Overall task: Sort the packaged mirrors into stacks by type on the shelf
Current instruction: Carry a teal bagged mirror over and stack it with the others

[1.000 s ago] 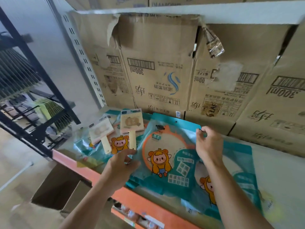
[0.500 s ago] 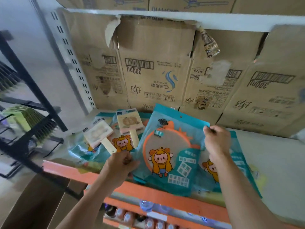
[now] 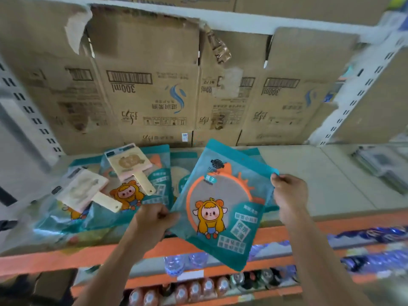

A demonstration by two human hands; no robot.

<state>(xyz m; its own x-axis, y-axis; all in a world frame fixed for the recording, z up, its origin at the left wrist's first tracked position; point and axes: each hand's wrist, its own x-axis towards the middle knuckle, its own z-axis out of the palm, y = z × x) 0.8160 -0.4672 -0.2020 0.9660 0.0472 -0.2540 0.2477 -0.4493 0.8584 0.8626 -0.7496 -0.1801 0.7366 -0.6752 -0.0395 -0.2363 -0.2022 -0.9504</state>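
- Head view: a person's two bare forearms reach toward a store shelf [image 3: 320, 180] with an orange front rail [image 3: 55, 259].
- The left hand [image 3: 152, 219] grips the left edge of a teal mirror packet [image 3: 220, 206], its fingers curled tightly on the plastic.
- The right hand [image 3: 289, 193] pinches the packet's upper right corner, with fingers and thumb closed together on it.
- The packet hangs tilted between the hands, over the middle of the shelf's front edge. Its lowest corner dips below the rail.
- Its front shows a round orange-rimmed mirror and a cartoon child in a yellow hood.
- A pile of teal packets [image 3: 159, 186] of the same kind lies flat on the left half of the shelf.
- Two cream paddle mirrors in clear wrap rest on that pile: one [image 3: 130, 166] near the back edge, the other [image 3: 85, 191] toward the front left corner.
- Worn cardboard boxes [image 3: 150, 85] stand along the back edge, their print upside down.
- Bottles [image 3: 194, 288] line a lower level beneath the rail, blurred.
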